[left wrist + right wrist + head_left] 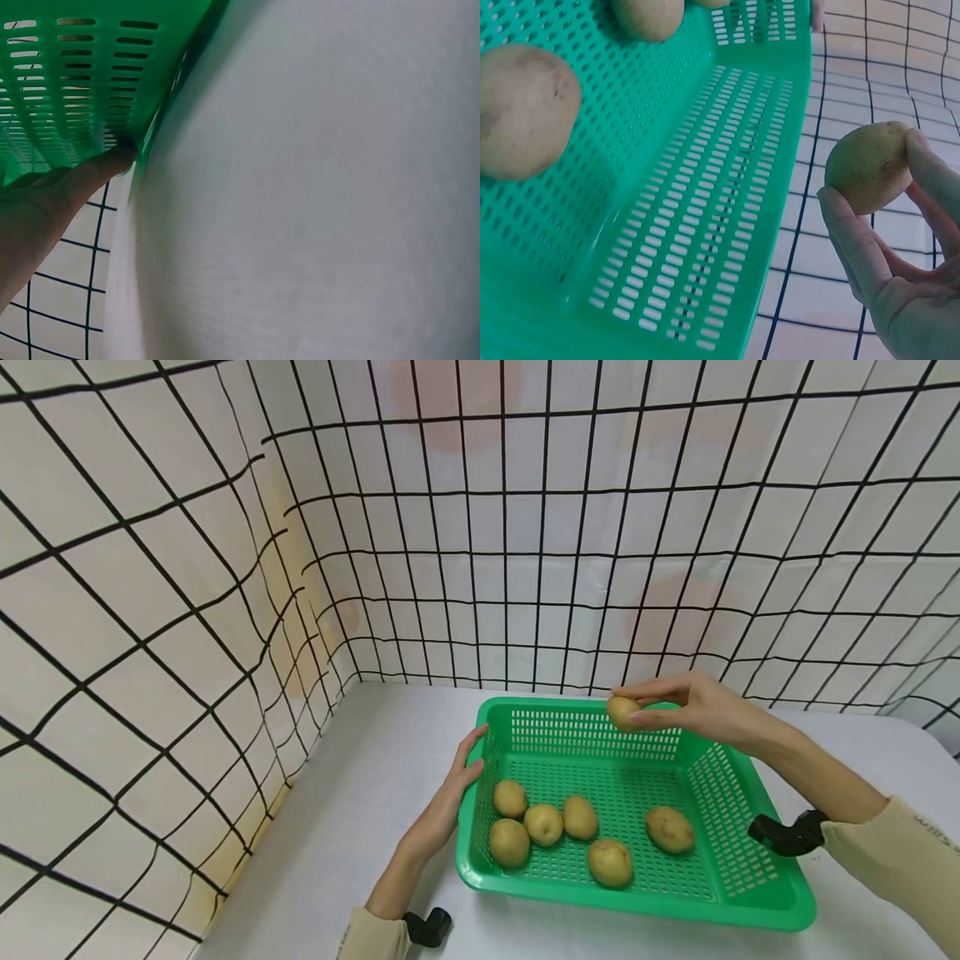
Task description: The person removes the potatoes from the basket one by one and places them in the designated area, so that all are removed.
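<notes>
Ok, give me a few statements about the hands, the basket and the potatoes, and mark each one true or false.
1. The right hand pinches a potato above the far rim of the green basket. True.
2. The left hand holds a potato as well. False: it holds nothing and rests with straight fingers against the basket's left wall.
3. Six potatoes lie on the basket floor, one of them apart to the right. True.
4. The basket is red and solid-walled. False: it is green, with slotted walls.
5. The basket stands on a white table. True.
</notes>
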A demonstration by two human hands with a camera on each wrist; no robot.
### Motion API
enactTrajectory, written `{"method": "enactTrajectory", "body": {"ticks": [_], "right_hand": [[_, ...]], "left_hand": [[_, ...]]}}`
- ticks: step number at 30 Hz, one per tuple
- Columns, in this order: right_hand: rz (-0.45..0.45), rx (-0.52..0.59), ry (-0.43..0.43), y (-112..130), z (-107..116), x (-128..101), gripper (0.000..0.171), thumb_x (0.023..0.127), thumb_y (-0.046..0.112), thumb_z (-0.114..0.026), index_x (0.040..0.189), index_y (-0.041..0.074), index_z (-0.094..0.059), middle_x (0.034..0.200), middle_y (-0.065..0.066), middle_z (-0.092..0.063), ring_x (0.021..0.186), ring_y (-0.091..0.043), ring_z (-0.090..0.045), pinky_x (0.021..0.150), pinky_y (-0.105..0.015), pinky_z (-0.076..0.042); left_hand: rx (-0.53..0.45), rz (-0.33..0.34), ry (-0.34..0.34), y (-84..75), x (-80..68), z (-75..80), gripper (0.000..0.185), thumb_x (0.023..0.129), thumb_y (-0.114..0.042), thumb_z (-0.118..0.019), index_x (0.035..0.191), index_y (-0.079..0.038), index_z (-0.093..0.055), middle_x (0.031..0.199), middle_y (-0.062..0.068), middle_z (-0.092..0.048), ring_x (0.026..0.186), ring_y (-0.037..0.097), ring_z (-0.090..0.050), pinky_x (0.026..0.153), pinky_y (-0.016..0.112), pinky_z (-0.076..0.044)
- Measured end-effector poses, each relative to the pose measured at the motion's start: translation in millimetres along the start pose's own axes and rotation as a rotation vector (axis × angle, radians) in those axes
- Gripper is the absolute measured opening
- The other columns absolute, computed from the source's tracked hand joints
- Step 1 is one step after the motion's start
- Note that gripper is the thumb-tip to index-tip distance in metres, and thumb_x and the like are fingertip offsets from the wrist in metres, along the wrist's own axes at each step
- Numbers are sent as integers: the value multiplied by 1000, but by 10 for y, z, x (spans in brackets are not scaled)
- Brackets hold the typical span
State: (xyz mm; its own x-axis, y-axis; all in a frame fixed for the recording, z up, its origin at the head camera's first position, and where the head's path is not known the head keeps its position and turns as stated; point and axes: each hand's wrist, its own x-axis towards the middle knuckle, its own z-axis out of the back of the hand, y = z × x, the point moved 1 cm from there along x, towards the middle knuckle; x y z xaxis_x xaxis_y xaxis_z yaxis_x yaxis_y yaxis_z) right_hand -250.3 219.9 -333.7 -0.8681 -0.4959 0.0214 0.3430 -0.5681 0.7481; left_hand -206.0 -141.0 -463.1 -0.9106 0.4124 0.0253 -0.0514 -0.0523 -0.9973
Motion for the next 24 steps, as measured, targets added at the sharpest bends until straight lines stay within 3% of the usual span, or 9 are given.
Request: {"method": "enactTrajectory", "body": {"ticks": [5, 11, 15, 19, 24], "right_hand": [[-12, -34, -37, -63, 108, -133, 43, 100, 27, -70, 142, 20, -64, 145, -6, -64, 118, 11, -56, 102, -50, -54], [-35, -40, -71, -154, 272, -297, 45, 102, 26, -68, 146, 21, -61, 145, 6, -63, 123, 12, -48, 103, -66, -46], [-68, -60, -107, -230, 386, -407, 46, 102, 25, -67, 147, 19, -59, 138, 18, -62, 121, 11, -51, 102, -61, -49], [-102, -68, -149, -321, 463, -537, 47, 103, 26, -66, 148, 19, -58, 135, 27, -59, 118, 12, -52, 100, -64, -49], [-160, -98, -204, -442, 543, -713, 48, 103, 27, -66, 150, 22, -56, 132, 35, -55, 114, 15, -54, 95, -42, -55]], "left_hand": [[3, -4, 9, -3, 5, -4, 53, 112, -43, -25, 163, -43, -10, 175, 0, -1, 161, 33, -4, 124, 70, -13], [-10, -7, 13, 1, -1, 0, 54, 112, -44, -26, 163, -43, -11, 174, 0, -2, 161, 34, -4, 124, 70, -13], [-12, -12, 14, 11, -7, 8, 54, 111, -44, -27, 163, -42, -10, 174, 1, -1, 161, 35, -4, 123, 71, -13], [-12, -17, 12, 12, -13, 13, 53, 111, -45, -27, 162, -44, -11, 174, -1, -2, 161, 34, -3, 123, 71, -13], [-6, -24, 10, 6, -13, 8, 53, 111, -45, -27, 162, -44, -11, 174, -2, -2, 161, 33, -3, 123, 71, -13]]}}
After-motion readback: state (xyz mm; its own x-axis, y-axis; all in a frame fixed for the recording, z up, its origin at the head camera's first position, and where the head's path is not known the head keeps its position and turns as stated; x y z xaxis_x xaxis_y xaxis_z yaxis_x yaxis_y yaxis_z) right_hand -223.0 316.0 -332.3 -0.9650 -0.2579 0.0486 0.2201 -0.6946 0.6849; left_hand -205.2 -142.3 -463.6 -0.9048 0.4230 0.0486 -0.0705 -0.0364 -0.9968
